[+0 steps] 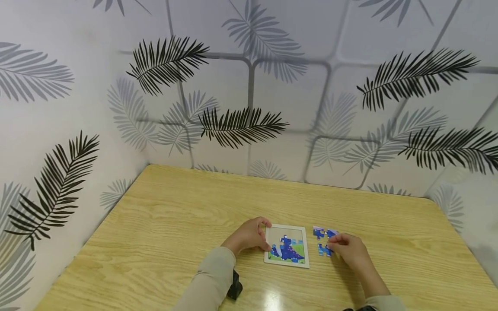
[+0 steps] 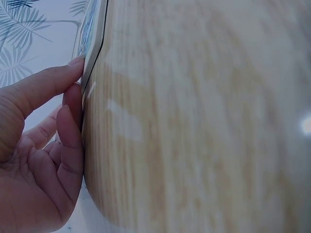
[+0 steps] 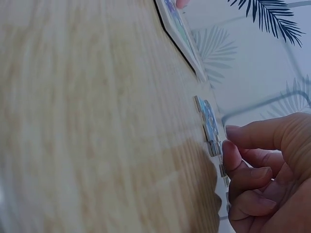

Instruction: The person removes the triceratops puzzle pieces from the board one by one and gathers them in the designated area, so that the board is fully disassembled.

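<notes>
A square puzzle board with a pale frame lies on the table, partly filled with a blue dinosaur picture. My left hand holds its left side, fingers at the upper corner and thumb lower down; in the left wrist view the thumb presses the board's edge. To the right lie loose blue puzzle pieces, one at the upper left, one lower. Over them, my right hand has thumb and forefinger close together at another piece; I cannot tell whether it is pinched. Curled fingers show in the right wrist view.
The wood-grain table extends to both sides and behind the board. A wall with a leaf pattern rises at its back edge. Dark wrist devices sit at the sleeves.
</notes>
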`<state>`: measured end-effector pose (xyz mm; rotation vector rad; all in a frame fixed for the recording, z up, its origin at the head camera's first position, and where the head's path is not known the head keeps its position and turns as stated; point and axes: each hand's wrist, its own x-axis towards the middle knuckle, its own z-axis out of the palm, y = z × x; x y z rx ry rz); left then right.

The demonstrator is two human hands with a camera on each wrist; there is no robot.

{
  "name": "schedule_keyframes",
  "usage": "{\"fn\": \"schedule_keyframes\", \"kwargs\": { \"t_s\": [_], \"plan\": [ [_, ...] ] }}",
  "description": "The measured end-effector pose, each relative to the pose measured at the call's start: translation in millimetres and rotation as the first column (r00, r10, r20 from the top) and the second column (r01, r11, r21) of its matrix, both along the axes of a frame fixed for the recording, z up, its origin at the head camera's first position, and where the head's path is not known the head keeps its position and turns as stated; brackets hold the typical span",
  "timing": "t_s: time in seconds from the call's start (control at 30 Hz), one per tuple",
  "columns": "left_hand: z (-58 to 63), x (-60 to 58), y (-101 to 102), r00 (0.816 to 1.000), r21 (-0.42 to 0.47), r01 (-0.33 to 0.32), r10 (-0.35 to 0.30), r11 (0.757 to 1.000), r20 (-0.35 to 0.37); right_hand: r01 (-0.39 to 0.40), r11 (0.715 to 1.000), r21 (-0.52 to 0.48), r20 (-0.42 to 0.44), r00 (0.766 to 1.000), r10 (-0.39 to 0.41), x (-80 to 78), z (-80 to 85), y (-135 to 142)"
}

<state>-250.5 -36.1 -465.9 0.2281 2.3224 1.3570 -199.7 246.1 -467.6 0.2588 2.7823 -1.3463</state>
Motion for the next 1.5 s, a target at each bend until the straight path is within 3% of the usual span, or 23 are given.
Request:
{"fn": "schedule_keyframes", "kwargs": {
  "t_s": [0.23,0.53,0.93,1.17,1.5],
  "plan": [
    [0.9,0.4,0.7,1.000,0.009,0.006,-0.006,1.000,-0.006,-0.012,0.997,-0.078,-0.005,1.000,0.012,-1.9,0.0,-7.6],
    [0.5,-0.1,1.3,1.000,0.000,0.002,-0.002,1.000,-0.001,-0.052,0.996,-0.071,0.016,0.998,0.053,-3.1,-0.2,-18.6],
    [-1.7,0.4,-0.7,1.000,0.008,-0.003,0.003,1.000,0.008,-0.134,0.986,-0.101,-0.031,0.991,0.132,-5.8,1.1,-52.7],
    [0.6,1.2,-0.7,1.000,0.007,0.001,-0.001,1.000,0.010,-0.210,0.976,-0.059,-0.048,0.977,0.208,-5.8,1.6,-75.2],
    [-0.4,-1.4,-0.1,1.000,0.002,0.007,-0.007,1.000,0.009,-0.229,0.973,0.002,-0.023,0.973,0.229,-7.7,0.7,-93.0]
  ]
}}
